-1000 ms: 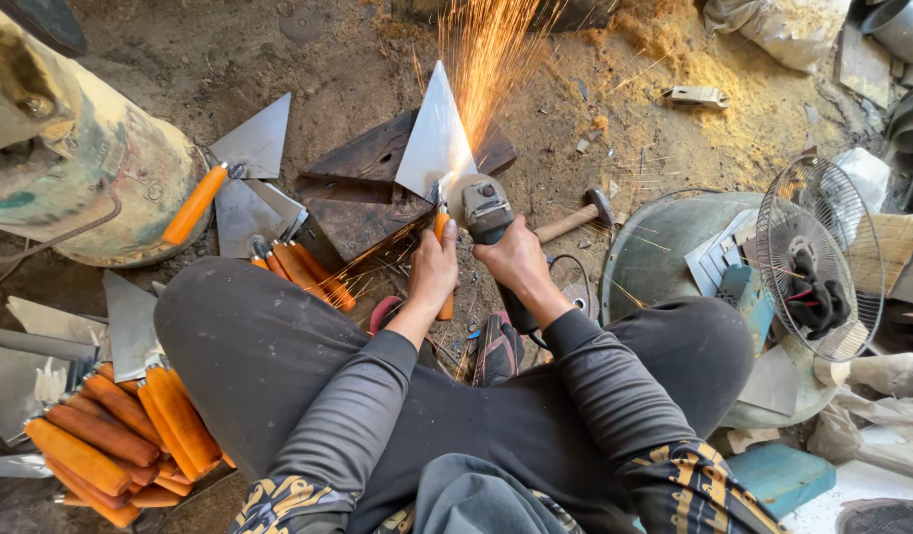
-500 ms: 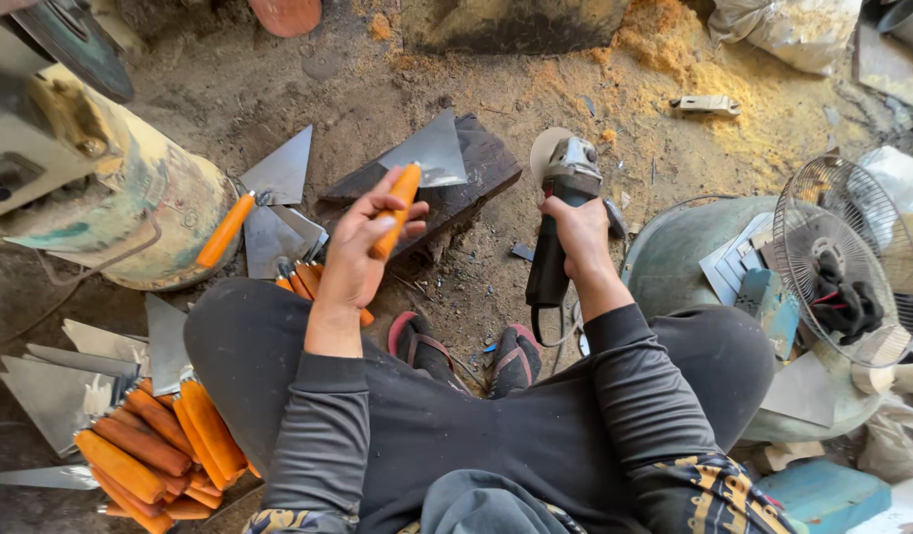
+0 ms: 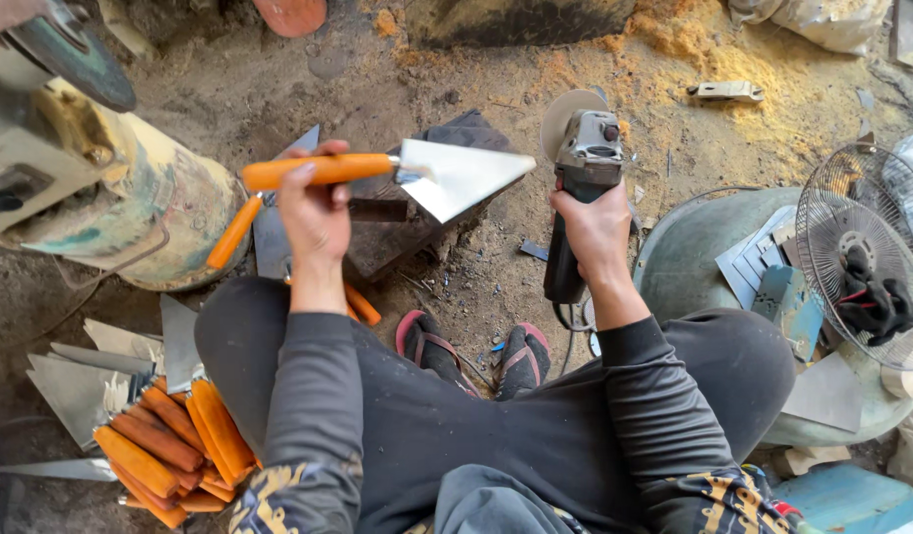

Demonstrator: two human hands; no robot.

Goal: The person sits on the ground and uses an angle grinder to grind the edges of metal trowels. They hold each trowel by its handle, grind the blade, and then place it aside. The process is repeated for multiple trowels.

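Left hand: (image 3: 316,213) clenched round the orange handle of a trowel (image 3: 417,173), lifted clear of the ground, triangular steel blade level and pointing toward the right.
Right hand: (image 3: 595,229) wrapped round the body of an angle grinder (image 3: 581,168), disc up and away from the blade, no contact between the two.
Change: a second ago disc pressed to the blade on the block, sparks flying; half a second ago trowel raised by its handle, grinder drawn aside; now blade turned flat and held up, no sparks.
Meaning: grinding pass on this trowel broken off, likely an inspection of the ground face or edge; judged only from the pose.
Work block: (image 3: 407,222) dark slab on the dirt floor just beyond the knees, bare on top, below the lifted blade.
Finished pile: orange-handled trowels (image 3: 155,435) heaped on the floor by the left thigh, blades fanned outward.
Floor ahead: sawdust and metal scraps, a small metal bracket (image 3: 726,91) well beyond the grinder.
Right side: wire fan guard (image 3: 857,252) resting over a green tub (image 3: 679,262).
Left side: round painted machine body (image 3: 130,203), one more orange handle leaning against it.
Feet: sandals (image 3: 476,351) between the knees.
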